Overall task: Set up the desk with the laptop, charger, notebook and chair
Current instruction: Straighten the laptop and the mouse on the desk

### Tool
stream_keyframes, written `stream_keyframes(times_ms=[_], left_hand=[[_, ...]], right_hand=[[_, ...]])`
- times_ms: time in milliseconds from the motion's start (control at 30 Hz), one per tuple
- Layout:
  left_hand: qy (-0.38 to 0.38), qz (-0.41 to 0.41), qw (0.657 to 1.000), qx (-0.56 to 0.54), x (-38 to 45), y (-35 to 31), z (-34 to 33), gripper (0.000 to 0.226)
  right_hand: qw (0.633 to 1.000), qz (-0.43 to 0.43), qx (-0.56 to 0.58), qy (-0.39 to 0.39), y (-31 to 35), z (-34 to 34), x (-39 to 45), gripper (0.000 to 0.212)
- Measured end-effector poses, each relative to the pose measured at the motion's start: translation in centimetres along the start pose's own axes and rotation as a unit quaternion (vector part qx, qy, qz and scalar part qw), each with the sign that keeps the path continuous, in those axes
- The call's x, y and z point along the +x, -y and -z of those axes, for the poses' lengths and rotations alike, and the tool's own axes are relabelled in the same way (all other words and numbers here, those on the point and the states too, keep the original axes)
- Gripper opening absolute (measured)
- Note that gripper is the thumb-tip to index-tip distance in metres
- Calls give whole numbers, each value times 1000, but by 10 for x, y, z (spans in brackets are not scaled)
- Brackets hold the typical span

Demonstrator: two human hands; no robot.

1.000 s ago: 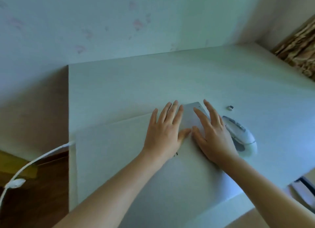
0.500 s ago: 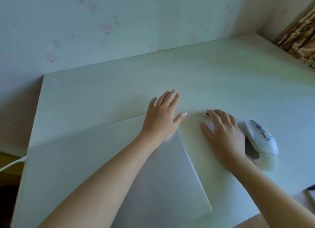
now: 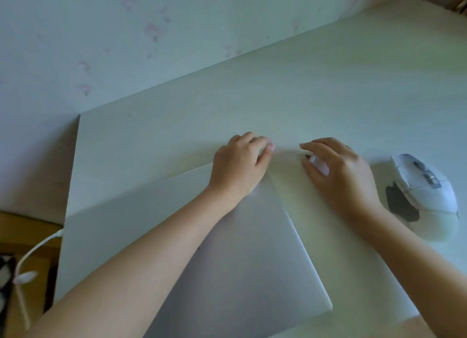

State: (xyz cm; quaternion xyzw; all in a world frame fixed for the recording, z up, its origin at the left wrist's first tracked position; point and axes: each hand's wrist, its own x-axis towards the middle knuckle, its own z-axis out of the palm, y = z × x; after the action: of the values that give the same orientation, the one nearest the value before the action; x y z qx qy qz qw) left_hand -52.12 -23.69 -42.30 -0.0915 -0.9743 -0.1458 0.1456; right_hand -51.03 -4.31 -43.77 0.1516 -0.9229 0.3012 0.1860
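closed laptop [image 3: 242, 249] lying on desk [image 3: 303, 97]; left hand [image 3: 240, 165] curling, half-closed, over its far corner. right hand [image 3: 341, 176] pinching a small object, identity unclear, beside mouse [image 3: 424, 193]. step judged: positioning laptop; lid needing opening next.

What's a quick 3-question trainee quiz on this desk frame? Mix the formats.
1. True or false: the laptop lies closed on the desk.
2. Which object sits just beyond the right hand, on its outer side?
A. a notebook
B. a white mouse
C. a mug
3. Fill in: the left hand rests at the laptop's far ____ corner.

Key
1. True. The lid is flat, with no screen or keys showing.
2. B.
3. Right. The left hand curls over that corner, while the right hand pinches a small item on the desk; what it is cannot be told.
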Motion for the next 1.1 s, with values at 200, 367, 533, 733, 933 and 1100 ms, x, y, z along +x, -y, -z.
stream_keyframes(times_ms=[200, 367, 533, 733, 933, 1100], left_hand=[[5, 17, 1000, -13, 3, -1, 11, 46], [76, 41, 996, -25, 22, -6, 12, 55], [68, 68, 992, -79, 32, -4, 30, 64], [44, 76, 988, -129, 38, 6, 42, 61], [50, 60, 989, -125, 33, 1, 36, 61], [58, 51, 991, -109, 31, -4, 29, 63]], right_hand=[[996, 84, -27, -24, 0, -5, -2, 15], [967, -54, 247, 32, 17, -3, 4, 17], [839, -202, 499, 74, 37, -6, 18, 7], [765, -221, 591, 129, 44, -11, 19, 8], [764, -229, 589, 132, 45, -14, 22, 4], [804, -218, 545, 100, 45, -18, 22, 4]])
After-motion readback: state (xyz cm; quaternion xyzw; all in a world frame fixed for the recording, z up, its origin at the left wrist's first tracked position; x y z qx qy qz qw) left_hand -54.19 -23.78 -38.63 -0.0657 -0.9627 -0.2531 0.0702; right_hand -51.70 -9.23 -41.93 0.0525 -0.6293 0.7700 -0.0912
